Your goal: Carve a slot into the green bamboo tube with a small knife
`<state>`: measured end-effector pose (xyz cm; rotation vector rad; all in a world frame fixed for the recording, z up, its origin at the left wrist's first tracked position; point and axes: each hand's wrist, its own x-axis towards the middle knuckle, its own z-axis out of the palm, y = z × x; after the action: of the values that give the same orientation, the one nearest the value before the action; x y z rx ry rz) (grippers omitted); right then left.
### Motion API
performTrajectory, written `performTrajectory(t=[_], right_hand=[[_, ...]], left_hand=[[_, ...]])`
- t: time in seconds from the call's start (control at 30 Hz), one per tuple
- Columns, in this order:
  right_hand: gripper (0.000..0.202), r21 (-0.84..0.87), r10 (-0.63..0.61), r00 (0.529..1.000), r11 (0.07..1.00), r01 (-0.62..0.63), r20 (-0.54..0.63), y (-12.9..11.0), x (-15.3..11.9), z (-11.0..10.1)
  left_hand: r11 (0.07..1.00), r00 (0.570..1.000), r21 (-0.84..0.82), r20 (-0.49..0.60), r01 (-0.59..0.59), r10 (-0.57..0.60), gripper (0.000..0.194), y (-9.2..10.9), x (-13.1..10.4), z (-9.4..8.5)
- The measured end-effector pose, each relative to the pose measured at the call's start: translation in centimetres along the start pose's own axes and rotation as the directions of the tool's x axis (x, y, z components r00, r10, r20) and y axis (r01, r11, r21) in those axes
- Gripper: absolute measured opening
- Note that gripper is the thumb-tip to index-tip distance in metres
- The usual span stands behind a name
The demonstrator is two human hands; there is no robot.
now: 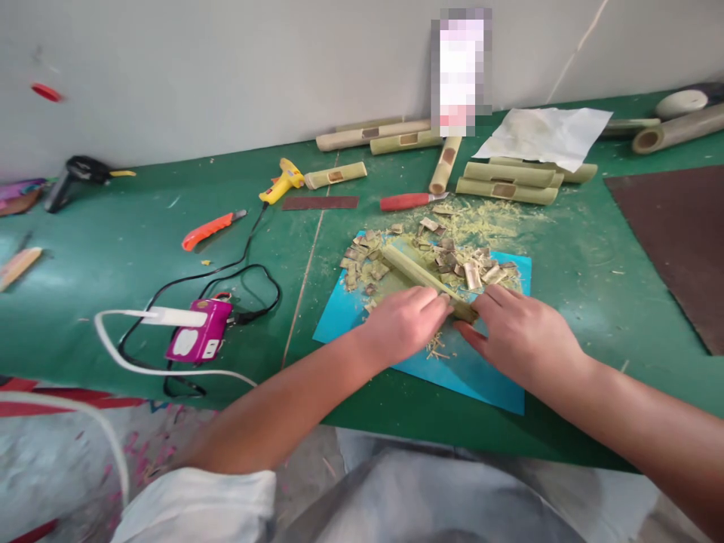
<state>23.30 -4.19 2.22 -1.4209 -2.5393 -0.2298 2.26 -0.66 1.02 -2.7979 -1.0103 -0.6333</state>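
Note:
A length of green bamboo tube [415, 268] slants across a blue sheet [492, 381], its near end between my two hands. My left hand [408, 320] is closed around the tube close to that end. At the end itself, my right hand [517, 328] grips with curled fingers, the thumb underneath. Whether a small tool is also in either hand is hidden. Curved bamboo chips [362, 256] and pale shavings lie around the tube on the sheet. Beyond them rests a red-handled knife [410, 201].
Several notched bamboo tubes [506, 190] lie at the back, some under white paper [543, 136]. A yellow glue gun [281, 181], an orange utility knife [212, 230] and a purple power strip [199, 329] with trailing cords are on the left. A dark brown sheet [673, 241] covers the right side.

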Motion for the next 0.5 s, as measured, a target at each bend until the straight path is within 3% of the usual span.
performTrajectory(t=[0.13, 0.3, 0.5], right_hand=[[0.022, -0.008, 0.007, 1.0, 1.0, -0.008, -0.024, -0.1, 0.0, 0.0], [0.02, -0.028, -0.029, 0.999, 0.999, 0.029, -0.014, -0.3, 0.2, -0.3], [0.023, -0.019, 0.006, 0.999, 1.0, -0.007, -0.044, -0.2, 0.1, -0.2]], left_hand=[[0.999, 0.999, 0.035, 0.005, 0.04, -0.04, 0.032, 0.4, 0.2, -0.2], [1.0, 0.998, -0.027, 0.055, 0.007, -0.006, 0.034, 0.8, 0.0, -0.2], [0.985, 0.984, 0.063, -0.093, 0.161, -0.155, 0.029, -3.9, -0.4, -0.2]])
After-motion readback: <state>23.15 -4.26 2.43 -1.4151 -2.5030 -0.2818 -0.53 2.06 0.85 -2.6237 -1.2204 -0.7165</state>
